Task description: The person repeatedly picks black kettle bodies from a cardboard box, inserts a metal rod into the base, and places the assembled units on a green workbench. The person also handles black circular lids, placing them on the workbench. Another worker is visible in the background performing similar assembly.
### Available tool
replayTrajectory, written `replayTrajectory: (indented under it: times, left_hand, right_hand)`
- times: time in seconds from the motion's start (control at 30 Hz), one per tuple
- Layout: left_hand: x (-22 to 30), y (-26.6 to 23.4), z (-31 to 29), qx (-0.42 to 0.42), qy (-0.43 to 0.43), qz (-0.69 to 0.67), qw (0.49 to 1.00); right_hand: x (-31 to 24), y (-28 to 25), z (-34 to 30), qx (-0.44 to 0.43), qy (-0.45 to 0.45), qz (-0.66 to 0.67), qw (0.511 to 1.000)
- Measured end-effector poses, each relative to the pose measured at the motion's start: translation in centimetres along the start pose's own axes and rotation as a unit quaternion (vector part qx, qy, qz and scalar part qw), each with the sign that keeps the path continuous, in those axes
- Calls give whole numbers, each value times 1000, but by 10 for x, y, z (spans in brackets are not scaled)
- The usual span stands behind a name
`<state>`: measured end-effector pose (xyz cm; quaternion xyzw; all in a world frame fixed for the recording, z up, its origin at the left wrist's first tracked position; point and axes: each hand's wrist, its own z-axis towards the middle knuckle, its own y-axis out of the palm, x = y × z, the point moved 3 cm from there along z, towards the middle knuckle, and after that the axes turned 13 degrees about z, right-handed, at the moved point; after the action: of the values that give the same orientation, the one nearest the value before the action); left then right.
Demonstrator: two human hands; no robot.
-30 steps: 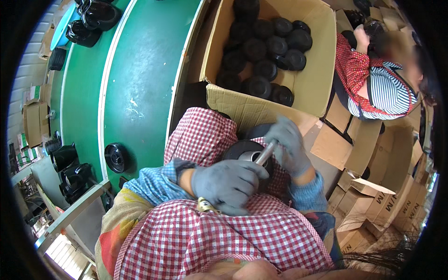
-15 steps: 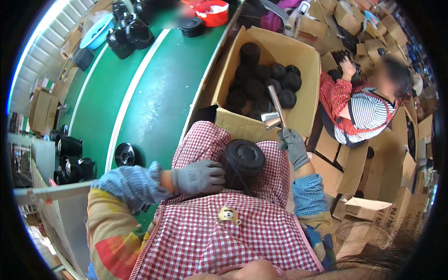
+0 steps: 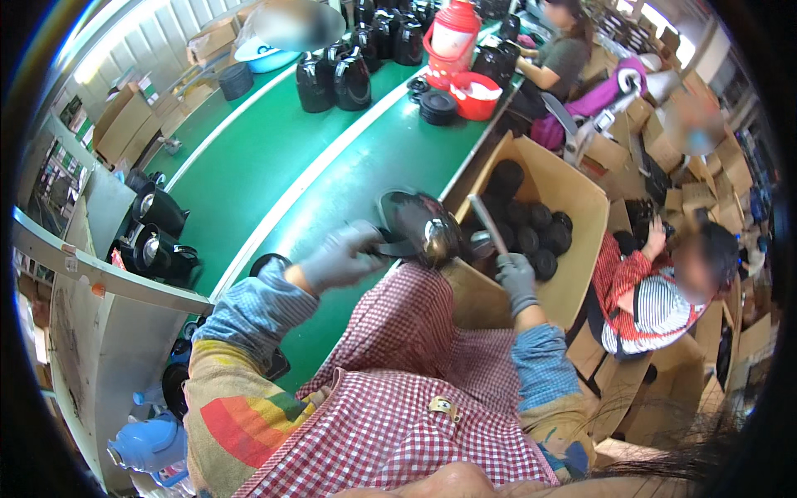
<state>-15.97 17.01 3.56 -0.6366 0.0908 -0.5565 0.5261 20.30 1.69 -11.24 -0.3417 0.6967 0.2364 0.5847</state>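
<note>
Left hand (image 3: 340,259), grey-gloved, closed on the edge of a black round lid (image 3: 418,226), held tilted above the near edge of the green conveyor belt (image 3: 332,178), just beside the cardboard box (image 3: 573,195); right hand (image 3: 516,278), grey-gloved, fist closed round a slim metal tool (image 3: 486,224), its shaft slanting up over the box; box holds a heap of black round parts (image 3: 531,232); black kettle bodies (image 3: 336,79) and a red container (image 3: 452,37) stand far up the belt; seated person in striped top (image 3: 656,303) to the right among cartons.
</note>
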Motion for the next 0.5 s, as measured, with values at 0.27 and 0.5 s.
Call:
replayTrajectory:
  times: [0.27,0.5]
  left_hand:
    - [-289,-69,53,343,-264,-325,841]
    - [-424,-104,128,473,-383,-171,774]
  right_hand:
    - [-20,211,24,-163,-173,-274,932]
    - [-33,203,30,-164,-306,-278,895]
